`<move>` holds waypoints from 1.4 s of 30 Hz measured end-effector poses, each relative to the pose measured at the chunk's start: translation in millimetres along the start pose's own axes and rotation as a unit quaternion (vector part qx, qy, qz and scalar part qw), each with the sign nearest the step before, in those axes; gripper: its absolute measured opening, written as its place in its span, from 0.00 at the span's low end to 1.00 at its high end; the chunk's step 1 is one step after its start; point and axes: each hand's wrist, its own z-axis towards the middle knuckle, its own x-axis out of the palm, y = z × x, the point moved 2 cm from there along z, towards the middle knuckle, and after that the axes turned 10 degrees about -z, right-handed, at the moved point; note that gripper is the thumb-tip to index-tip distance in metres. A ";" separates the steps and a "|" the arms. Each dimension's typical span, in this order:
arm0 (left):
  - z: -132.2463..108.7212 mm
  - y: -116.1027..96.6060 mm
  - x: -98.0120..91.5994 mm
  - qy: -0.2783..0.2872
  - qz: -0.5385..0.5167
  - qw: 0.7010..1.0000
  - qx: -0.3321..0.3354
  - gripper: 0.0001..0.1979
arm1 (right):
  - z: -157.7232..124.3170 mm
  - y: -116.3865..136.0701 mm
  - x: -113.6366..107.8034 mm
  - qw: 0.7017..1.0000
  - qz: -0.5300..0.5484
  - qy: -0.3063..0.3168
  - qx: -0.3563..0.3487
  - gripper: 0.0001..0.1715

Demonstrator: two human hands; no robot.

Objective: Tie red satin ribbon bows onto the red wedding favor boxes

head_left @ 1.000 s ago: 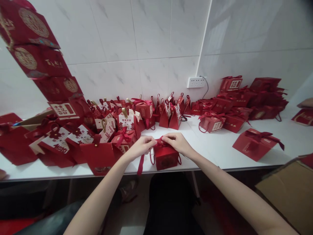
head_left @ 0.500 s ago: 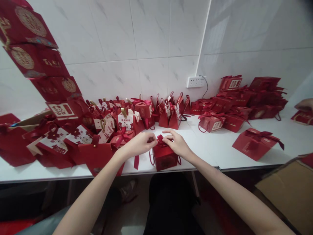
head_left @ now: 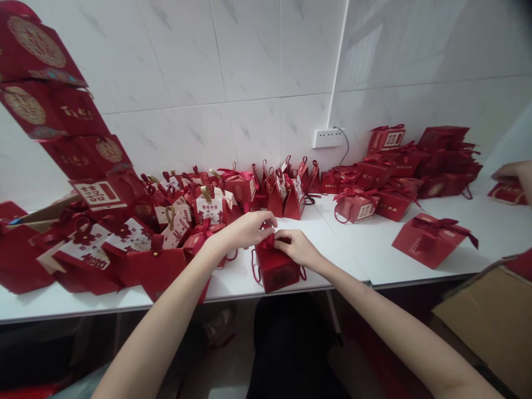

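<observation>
A red gift box (head_left: 279,272) with cord handles at its sides stands near the front edge of the white table (head_left: 332,244). Dark red ribbon (head_left: 268,241) is gathered on its top. My left hand (head_left: 252,228) comes over the box from the left, its fingers curled and pinching at the ribbon. From the right, my right hand (head_left: 297,246) has thumb and forefinger closed on the ribbon too. Fingers hide much of the bow, so its exact shape does not show.
Red gift bags (head_left: 158,271) crowd the left side beside a tall stack of boxes (head_left: 83,158). Bow-tied boxes (head_left: 394,177) pile up at the back right; one ribboned box (head_left: 430,241) sits apart. Another person's hand (head_left: 515,173) shows at the right edge. A cardboard box (head_left: 486,321) stands front right.
My right fingers have closed in on the ribbon, and my left hand has shifted slightly over the bow. The ribbon end hanging left of the box is out of sight. The view has turned slightly.
</observation>
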 end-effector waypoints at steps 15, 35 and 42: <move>-30.7 42.7 36.4 -0.113 -0.127 0.985 -0.022 0.08 | -3.4 -5.0 5.3 0.996 0.049 -0.070 0.029 0.08; -26.7 41.1 67.1 -0.203 -0.413 0.876 -0.141 0.14 | -7.2 -4.4 2.4 0.996 0.000 -0.082 0.027 0.07; -26.1 43.4 69.6 -0.203 -0.460 0.847 -0.172 0.13 | -9.9 -2.5 5.3 0.998 0.013 -0.065 0.024 0.05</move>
